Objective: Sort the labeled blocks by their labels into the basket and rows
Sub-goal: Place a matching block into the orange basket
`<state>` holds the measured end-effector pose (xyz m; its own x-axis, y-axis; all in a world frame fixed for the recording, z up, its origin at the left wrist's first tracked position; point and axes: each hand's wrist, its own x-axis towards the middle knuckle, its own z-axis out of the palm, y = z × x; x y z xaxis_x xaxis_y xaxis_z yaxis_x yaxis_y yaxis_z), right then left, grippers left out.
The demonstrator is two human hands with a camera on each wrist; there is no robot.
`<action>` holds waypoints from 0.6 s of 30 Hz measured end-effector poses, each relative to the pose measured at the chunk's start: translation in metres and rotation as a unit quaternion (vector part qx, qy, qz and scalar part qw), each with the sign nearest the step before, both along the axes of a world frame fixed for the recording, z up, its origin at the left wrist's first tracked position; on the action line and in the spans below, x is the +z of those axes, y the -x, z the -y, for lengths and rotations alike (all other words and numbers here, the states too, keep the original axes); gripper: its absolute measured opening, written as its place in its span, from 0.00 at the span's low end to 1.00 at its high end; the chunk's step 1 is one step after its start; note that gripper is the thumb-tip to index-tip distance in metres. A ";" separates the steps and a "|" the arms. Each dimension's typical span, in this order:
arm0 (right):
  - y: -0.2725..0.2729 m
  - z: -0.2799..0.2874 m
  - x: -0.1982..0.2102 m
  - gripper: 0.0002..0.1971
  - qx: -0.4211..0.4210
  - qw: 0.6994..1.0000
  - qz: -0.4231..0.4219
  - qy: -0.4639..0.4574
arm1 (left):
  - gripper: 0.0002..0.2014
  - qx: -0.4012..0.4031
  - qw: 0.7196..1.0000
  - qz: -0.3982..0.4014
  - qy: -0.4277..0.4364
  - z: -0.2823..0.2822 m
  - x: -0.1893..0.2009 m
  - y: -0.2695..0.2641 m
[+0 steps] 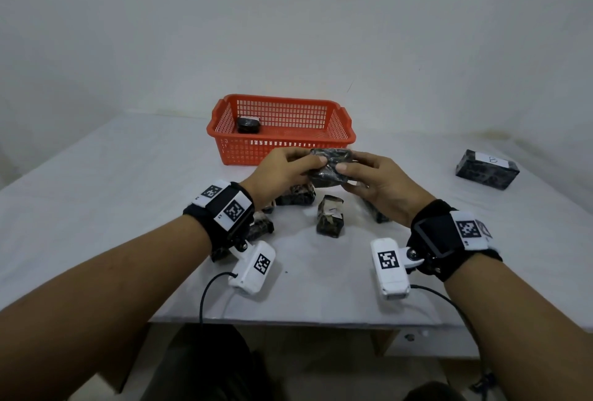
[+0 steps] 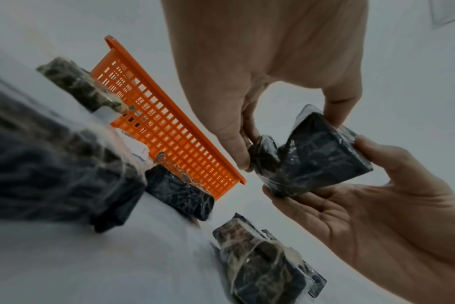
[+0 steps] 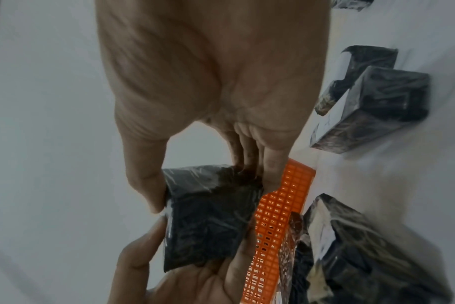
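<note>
Both hands hold one dark plastic-wrapped block [image 1: 330, 169] in the air just in front of the orange basket [image 1: 244, 153]. My left hand [image 1: 309, 171] pinches its left end and my right hand [image 1: 346, 177] grips its right end, thumb on top and fingers under it. No label shows on the held block [image 2: 314, 154] in the left wrist view, nor on the block [image 3: 208, 222] in the right wrist view. One wrapped block [image 1: 248, 124] lies in the basket's back left corner. A block labelled B [image 1: 487, 169] lies alone at the right.
Several loose wrapped blocks lie on the white table under and near my hands, among them an upright block [image 1: 330, 216] and a second block [image 1: 295, 195]. The table's front edge [image 1: 288, 320] is close to my body. A white wall stands behind the basket.
</note>
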<state>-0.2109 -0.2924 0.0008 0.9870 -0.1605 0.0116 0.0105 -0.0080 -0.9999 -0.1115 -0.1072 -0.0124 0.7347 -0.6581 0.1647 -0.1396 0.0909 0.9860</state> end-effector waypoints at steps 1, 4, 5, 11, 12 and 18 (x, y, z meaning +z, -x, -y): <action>0.000 0.000 0.000 0.25 -0.001 1.000 0.001 0.002 | 0.12 -0.008 1.000 -0.007 0.002 0.000 0.000 0.000; 0.001 0.002 -0.001 0.20 -0.015 1.000 0.011 0.014 | 0.13 -0.038 0.999 -0.021 -0.002 -0.002 0.000 0.003; 0.002 0.002 -0.001 0.20 -0.021 1.000 0.014 0.016 | 0.15 -0.049 0.999 -0.021 -0.004 -0.002 0.000 0.004; 0.004 0.002 -0.002 0.33 0.001 1.000 0.011 -0.013 | 0.20 -0.007 1.000 0.018 -0.007 -0.003 -0.005 -0.001; 0.004 0.001 -0.003 0.31 0.004 1.000 0.012 -0.016 | 0.19 0.001 0.999 0.031 -0.015 -0.003 -0.005 -0.001; 0.007 0.000 0.000 0.20 -0.015 0.999 0.028 0.003 | 0.39 -0.032 0.999 0.014 -0.014 -0.006 -0.009 -0.001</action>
